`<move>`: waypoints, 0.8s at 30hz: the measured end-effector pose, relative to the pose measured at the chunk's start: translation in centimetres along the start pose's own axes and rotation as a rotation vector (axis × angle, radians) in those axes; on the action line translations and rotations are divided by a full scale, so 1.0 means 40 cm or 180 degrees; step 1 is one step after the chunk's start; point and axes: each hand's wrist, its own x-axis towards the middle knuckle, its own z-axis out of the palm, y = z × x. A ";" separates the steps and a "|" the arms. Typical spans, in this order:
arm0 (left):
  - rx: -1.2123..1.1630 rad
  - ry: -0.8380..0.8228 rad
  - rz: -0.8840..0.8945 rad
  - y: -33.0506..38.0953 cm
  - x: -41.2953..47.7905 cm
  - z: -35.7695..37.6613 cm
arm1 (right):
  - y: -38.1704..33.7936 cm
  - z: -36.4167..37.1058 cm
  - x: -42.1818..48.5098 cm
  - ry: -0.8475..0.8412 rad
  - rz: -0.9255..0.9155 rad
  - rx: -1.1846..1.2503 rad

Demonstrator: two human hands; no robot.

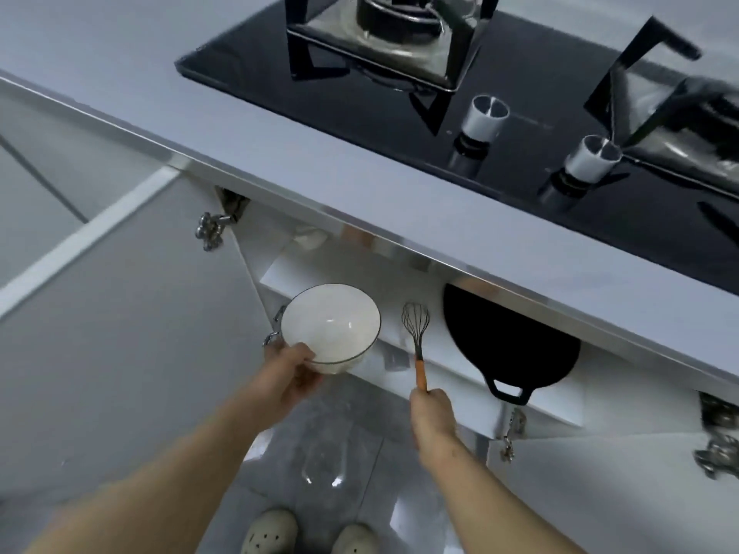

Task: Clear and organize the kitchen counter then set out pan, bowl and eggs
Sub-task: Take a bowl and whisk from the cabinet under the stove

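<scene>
My left hand [294, 371] grips the near rim of a white bowl [332, 327] with a thin dark edge, held in front of the open cabinet below the counter. My right hand [432, 413] holds the orange handle of a wire whisk [416, 325], its wires pointing up toward the cabinet. A black pan [508, 341] with a loop handle lies on the white cabinet shelf [560, 405], to the right of the whisk. No eggs are in view.
The grey counter [320, 165] runs diagonally above the cabinet, carrying a black gas hob [520, 161] with two burners and two white knobs. Cabinet doors stand open at left [140, 313] and lower right [620, 493]. My feet in pale shoes stand on the grey tiled floor.
</scene>
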 end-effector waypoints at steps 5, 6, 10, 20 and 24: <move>0.0242 0.0063 0.0127 0.043 -0.195 -0.024 | 0.008 -0.042 -0.192 -0.0006 -0.0148 0.0076; 0.0234 0.0047 0.0156 0.050 -0.232 -0.036 | 0.011 -0.043 -0.233 -0.0018 -0.0140 0.0097; 0.0292 0.0036 0.0292 0.078 -0.359 -0.088 | 0.009 -0.037 -0.382 -0.0136 -0.0029 0.0233; -0.0195 -0.0443 0.0766 0.344 -0.672 -0.335 | -0.123 0.147 -0.786 -0.0318 -0.0817 0.1353; -0.0482 -0.0441 0.0757 0.459 -0.762 -0.444 | -0.222 0.235 -0.922 -0.0407 -0.1113 0.1708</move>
